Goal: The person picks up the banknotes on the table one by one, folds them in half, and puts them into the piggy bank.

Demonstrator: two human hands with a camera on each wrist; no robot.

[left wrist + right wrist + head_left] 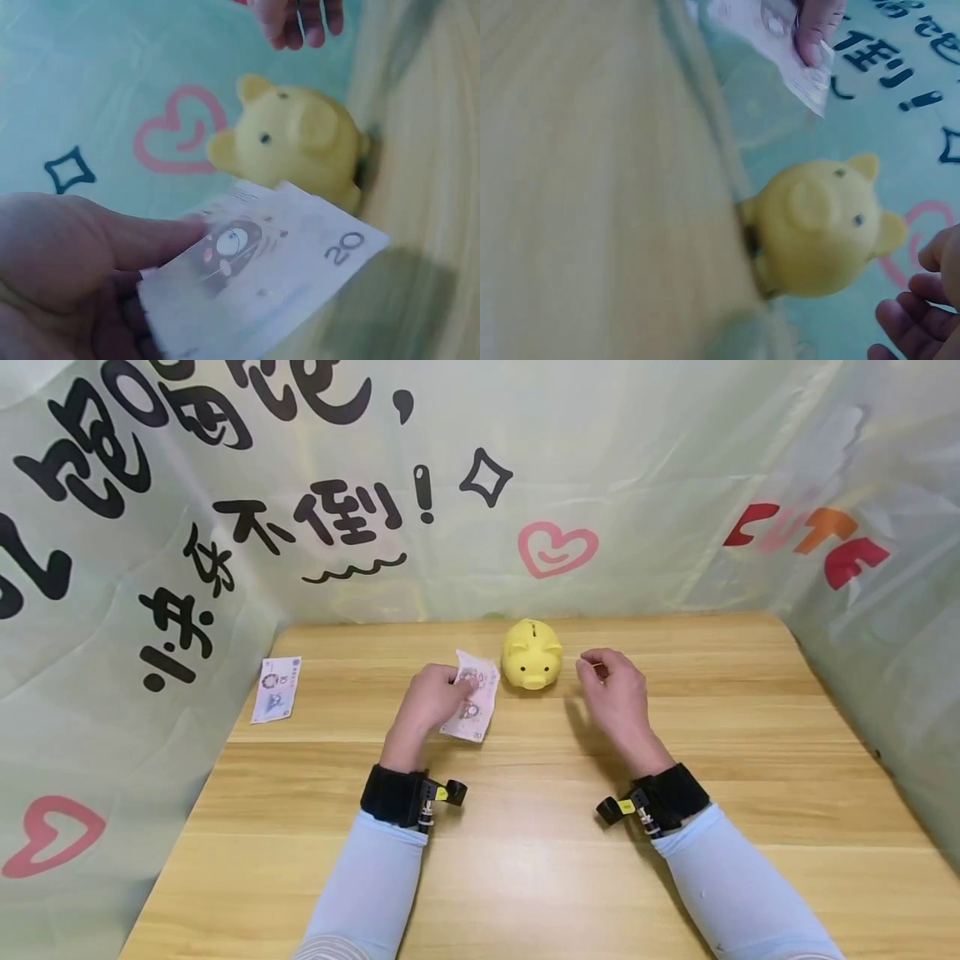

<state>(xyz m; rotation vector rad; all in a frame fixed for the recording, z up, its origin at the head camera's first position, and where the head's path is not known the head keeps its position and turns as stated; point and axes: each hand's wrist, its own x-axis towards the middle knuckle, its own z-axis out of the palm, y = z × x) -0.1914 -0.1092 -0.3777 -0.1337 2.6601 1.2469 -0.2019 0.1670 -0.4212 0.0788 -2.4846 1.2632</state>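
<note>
My left hand (pixel 429 703) pinches a pale pink play banknote (pixel 483 697) marked 20, thumb on top, above the table just left of a yellow piggy bank (pixel 532 652). In the left wrist view the banknote (pixel 300 247) is creased, and a second edge shows behind it; whether that is a fold or another note I cannot tell. The piggy bank (pixel 817 225) stands upright with its snout towards me and a slot on its back. To its right, apart from it, hovers my right hand (pixel 618 697), fingers loosely bent and holding nothing.
Another banknote (pixel 276 690), bluish and marked 10, lies flat near the left edge of the wooden table (pixel 517 860). Printed fabric walls (pixel 645 560) with lettering and hearts enclose the table's back and sides.
</note>
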